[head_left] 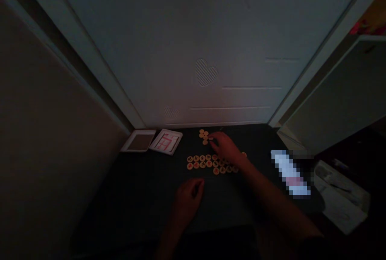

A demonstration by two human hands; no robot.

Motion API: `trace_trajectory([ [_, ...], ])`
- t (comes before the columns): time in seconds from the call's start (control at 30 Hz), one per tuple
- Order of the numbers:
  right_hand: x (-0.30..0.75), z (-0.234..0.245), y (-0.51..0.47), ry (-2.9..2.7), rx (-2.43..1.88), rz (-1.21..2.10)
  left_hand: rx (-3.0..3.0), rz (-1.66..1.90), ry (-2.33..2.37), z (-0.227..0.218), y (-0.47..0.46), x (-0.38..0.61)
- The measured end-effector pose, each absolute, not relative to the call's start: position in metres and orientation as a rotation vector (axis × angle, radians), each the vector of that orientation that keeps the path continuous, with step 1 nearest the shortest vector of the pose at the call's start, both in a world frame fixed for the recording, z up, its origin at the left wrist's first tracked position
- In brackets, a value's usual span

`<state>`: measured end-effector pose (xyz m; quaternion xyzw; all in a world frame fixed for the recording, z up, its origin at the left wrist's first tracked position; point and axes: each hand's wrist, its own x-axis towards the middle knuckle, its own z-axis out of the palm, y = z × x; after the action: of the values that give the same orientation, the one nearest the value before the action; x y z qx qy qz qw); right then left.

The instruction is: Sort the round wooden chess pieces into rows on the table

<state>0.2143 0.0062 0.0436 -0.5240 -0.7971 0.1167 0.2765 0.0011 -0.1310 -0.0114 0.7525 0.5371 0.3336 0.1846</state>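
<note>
The scene is dim. Several round wooden game pieces with red and dark marks lie in two rows on a dark table. A small cluster of the same pieces sits farther back. My right hand reaches over the rows, its fingertips at the back cluster; the fingers are bent and what they pinch is too dark to name. My left hand rests on the table in front of the rows, fingers loosely curled with nothing visible in them.
A white box lid with red lines and a white tray lie at the back left by the wall. A blurred white object and crumpled plastic lie at the right. A pale wall with a heart mark stands behind.
</note>
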Motion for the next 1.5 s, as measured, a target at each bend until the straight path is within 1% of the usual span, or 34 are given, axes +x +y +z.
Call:
trace_trajectory([
  [0.17, 0.204, 0.030, 0.050, -2.194, -1.452, 0.310, 2.060, 0.940, 1.490, -0.009, -0.135, 0.001],
  [0.43, 0.223, 0.015, 0.042, -2.195, -1.521, 0.311, 2.046, 0.946, 1.462, -0.005, -0.135, -0.001],
  [0.6, 0.229, 0.015, 0.034, -2.185, -1.501, 0.314, 2.046, 0.939, 1.452, -0.008, -0.134, -0.001],
  [0.8, 0.211, 0.019, 0.039, -2.233, -1.411, 0.357, 2.050, 0.908, 1.456, -0.006, -0.135, -0.001],
  [1.07, 0.199, 0.028, 0.040, -2.230, -1.399, 0.409, 2.047, 0.940, 1.459, -0.007, -0.135, -0.001],
  [1.2, 0.206, 0.042, 0.014, -2.177, -1.387, 0.437, 2.048, 0.948, 1.445, -0.006, -0.134, -0.001],
  [1.33, 0.211, 0.053, -0.048, -2.079, -1.313, 0.503, 2.047, 0.925, 1.436, -0.005, -0.134, -0.001],
  [1.5, 0.200, 0.037, -0.126, -1.883, -1.186, 0.656, 1.998, 0.943, 1.382, -0.002, -0.134, -0.002],
])
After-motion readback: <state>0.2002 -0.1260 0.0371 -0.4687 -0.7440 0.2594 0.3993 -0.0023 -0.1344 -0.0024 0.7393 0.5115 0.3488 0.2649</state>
